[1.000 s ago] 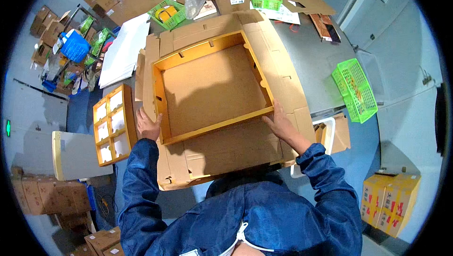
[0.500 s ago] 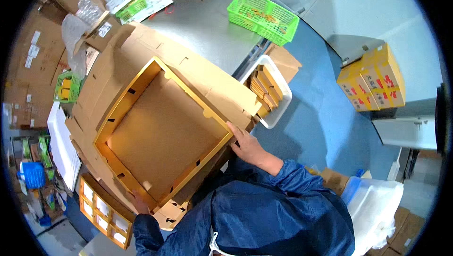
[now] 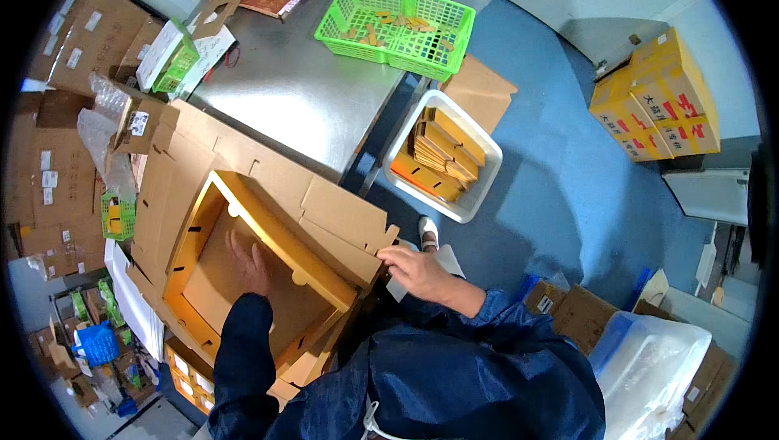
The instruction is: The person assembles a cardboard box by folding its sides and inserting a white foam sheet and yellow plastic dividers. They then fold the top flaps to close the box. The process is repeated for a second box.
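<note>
A shallow golden-yellow cardboard tray (image 3: 280, 237) with black slots in its walls lies tilted on flattened brown cardboard (image 3: 345, 204). My left hand (image 3: 249, 263) is over the tray's brown inside, fingers spread and holding nothing; whether it touches the bottom I cannot tell. My right hand (image 3: 422, 273) has its fingers curled on the cardboard's right corner, just beyond the tray's right end. The tray's near wall is partly hidden by my left sleeve.
On the metal table (image 3: 284, 75) stands a green basket (image 3: 398, 54) with small cardboard pieces. A white bin (image 3: 462, 213) of folded yellow cardboard is at its right. A yellow divided box (image 3: 185, 383) lies near left; taped cartons (image 3: 657, 99) stand far right.
My left hand has gone from the tray's near corner to over its inside. My right hand has left the tray's right corner for the cardboard's. The tray is now more tilted; the view has shifted.
</note>
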`<state>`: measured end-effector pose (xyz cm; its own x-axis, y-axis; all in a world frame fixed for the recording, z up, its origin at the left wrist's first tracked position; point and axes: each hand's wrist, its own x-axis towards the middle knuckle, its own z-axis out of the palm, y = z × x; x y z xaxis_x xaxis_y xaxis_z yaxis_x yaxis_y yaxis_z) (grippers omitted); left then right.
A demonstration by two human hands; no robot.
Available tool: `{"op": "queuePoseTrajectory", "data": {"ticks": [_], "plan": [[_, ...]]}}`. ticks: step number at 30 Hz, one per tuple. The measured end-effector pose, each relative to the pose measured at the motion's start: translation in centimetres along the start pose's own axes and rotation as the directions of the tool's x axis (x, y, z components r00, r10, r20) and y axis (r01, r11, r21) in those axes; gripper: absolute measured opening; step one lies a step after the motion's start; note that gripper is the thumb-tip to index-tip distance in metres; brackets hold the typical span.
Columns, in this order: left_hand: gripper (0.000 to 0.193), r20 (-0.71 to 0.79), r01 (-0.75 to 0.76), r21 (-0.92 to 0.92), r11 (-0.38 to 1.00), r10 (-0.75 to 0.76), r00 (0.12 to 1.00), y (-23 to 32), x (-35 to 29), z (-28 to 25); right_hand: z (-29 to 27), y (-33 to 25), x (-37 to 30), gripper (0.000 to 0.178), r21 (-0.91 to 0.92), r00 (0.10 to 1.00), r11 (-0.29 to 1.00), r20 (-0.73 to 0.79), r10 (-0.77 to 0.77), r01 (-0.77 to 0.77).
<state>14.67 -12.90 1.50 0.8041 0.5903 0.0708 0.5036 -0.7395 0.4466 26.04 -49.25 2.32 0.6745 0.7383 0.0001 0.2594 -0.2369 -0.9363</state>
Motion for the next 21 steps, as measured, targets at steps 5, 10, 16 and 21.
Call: {"op": "queuePoseTrajectory", "data": {"ticks": [5,10,16,21], "plan": [[0.063,0.109,-0.047,0.125,0.991,0.034,0.993,0.1,0.0,5.1,-7.1,5.1,0.9,0.023,0.074,0.964,0.972,-0.125,0.233,-0.225],[0.065,0.009,-0.036,0.221,0.975,0.035,0.999,2.4,0.6,4.3,-9.2,7.5,4.0,0.019,0.03,0.981,0.982,-0.055,0.188,-0.186],[0.05,0.18,0.128,0.159,0.979,-0.156,0.971,3.2,0.5,0.8,-9.0,-0.1,10.1,0.019,-0.136,0.98,0.982,0.168,-0.11,0.134],[0.032,-0.07,0.112,-0.101,0.989,-0.119,0.99,-0.8,-5.4,-10.4,-4.2,-7.0,13.7,0.02,-0.099,0.869,0.903,0.332,-0.366,0.418]]}}
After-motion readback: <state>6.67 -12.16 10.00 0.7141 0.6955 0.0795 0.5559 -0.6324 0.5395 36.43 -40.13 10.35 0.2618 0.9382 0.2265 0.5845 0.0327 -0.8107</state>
